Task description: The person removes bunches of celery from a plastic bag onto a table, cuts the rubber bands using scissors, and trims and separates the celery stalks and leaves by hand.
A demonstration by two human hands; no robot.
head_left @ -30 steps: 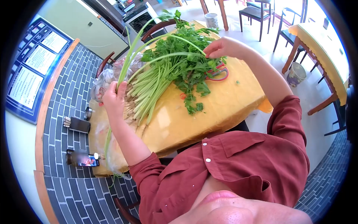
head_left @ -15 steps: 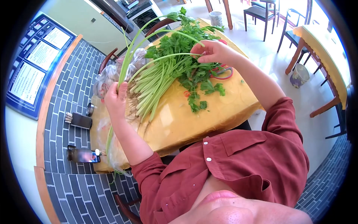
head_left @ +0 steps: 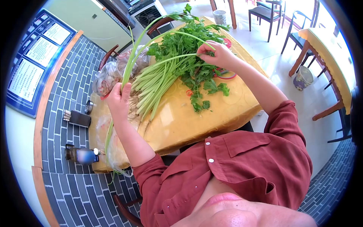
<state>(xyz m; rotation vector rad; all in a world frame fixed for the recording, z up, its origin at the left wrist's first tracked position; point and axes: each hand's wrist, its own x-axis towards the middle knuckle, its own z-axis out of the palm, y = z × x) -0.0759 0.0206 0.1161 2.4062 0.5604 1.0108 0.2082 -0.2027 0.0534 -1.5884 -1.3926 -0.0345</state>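
Note:
My left hand [head_left: 119, 101] is closed around a long green onion [head_left: 130, 68], whose leaves arch up and over to the right. Its lower part hangs beside my left forearm. The fingertips of my right hand [head_left: 215, 55] pinch the end of one leaf, while another leaf tip lies over that hand. Below both hands, a large bunch of celery [head_left: 159, 83] rests on the table, pale stalks and roots toward the left, leafy tops toward the back right.
Knotted plastic bags [head_left: 107, 80] sit on the yellow-covered table [head_left: 196, 121] at the left. A phone on a stand [head_left: 83, 156] and a dark holder [head_left: 79, 118] line the brick wall. Red rings [head_left: 227, 75] lie near the leaves. Chairs [head_left: 266, 15] and a bin [head_left: 303, 78] stand beyond.
My right hand has shifted slightly right and down, its fingers drawing closer together on the leaf. My left hand keeps its grip on the green onion. The view has shifted a little.

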